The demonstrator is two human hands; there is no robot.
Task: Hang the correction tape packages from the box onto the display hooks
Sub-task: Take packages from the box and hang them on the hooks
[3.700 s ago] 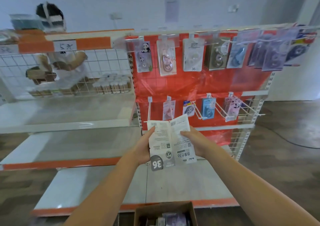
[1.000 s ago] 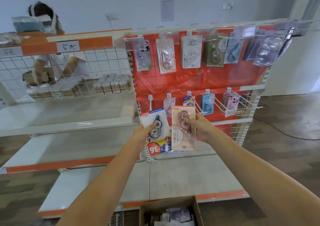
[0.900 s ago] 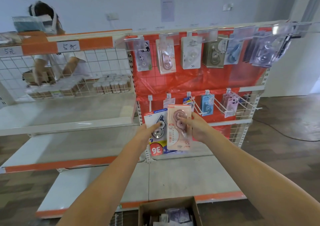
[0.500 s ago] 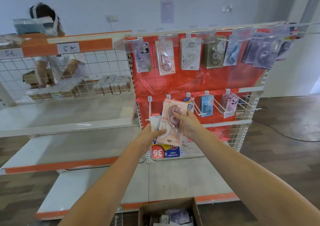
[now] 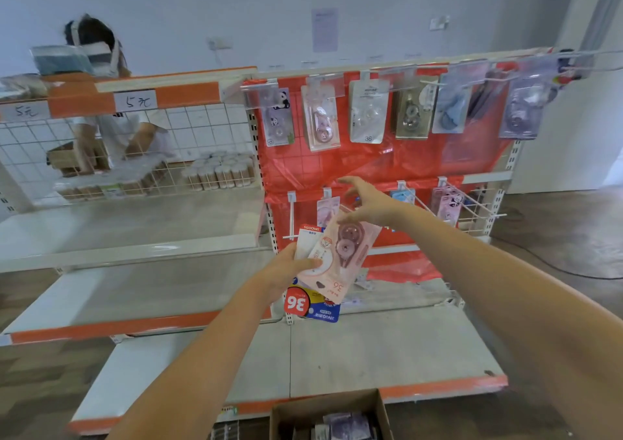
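The left hand point(image 5: 286, 267) pinches two packs fanned together: a pink pack point(image 5: 340, 254) in front, a blue pack point(image 5: 313, 304) behind. More wait in the box point(image 5: 330, 416) below. The right hand point(image 5: 367, 200) is spread and empty, near the lower hooks point(image 5: 291, 217). That loose one-handed pinch is the risk, I judge: the pink pack could slip as the right hand pulls it.
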